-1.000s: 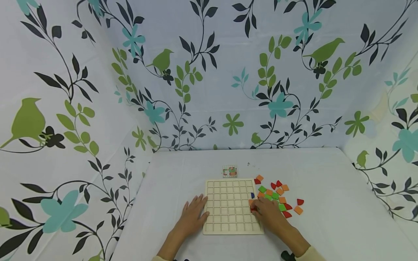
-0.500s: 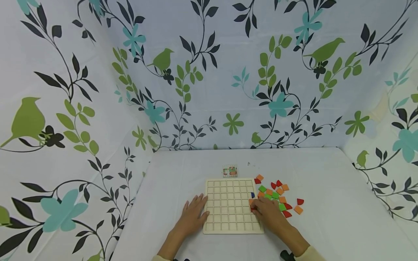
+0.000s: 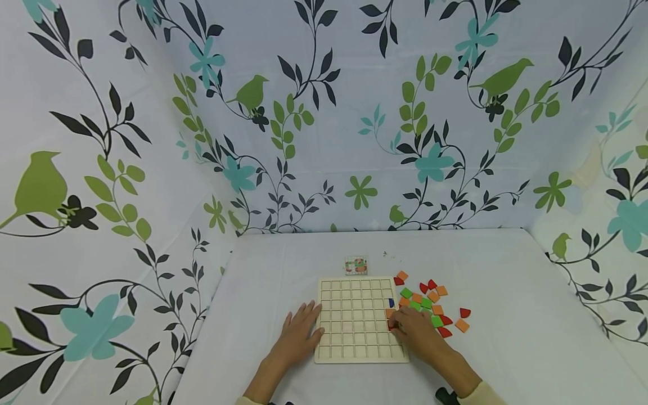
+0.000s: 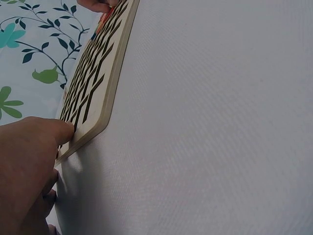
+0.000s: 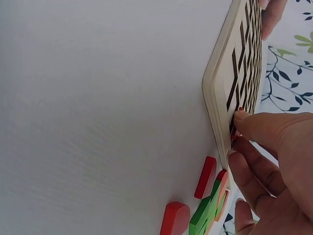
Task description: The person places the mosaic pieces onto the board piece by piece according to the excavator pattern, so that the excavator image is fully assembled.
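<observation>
A light wooden grid board (image 3: 354, 331) lies flat on the white table. My left hand (image 3: 300, 333) rests at the board's left edge with fingers extended. In the left wrist view its thumb (image 4: 58, 129) lies on the board's top. At the right-hand column, my right hand (image 3: 419, 332) pinches a small red piece (image 5: 235, 131) between thumb and fingers, against the grid; most of the piece is hidden. Just beyond it in that column sit an orange tile (image 3: 389, 313) and a small dark blue piece (image 3: 391, 302).
Loose red, green (image 3: 406, 293) and orange pieces (image 3: 462, 325) lie scattered right of the board, some close to the right hand. A small printed pattern card (image 3: 356, 265) lies behind the board. A patterned cloth (image 3: 324, 140) hangs beyond the table's far edge.
</observation>
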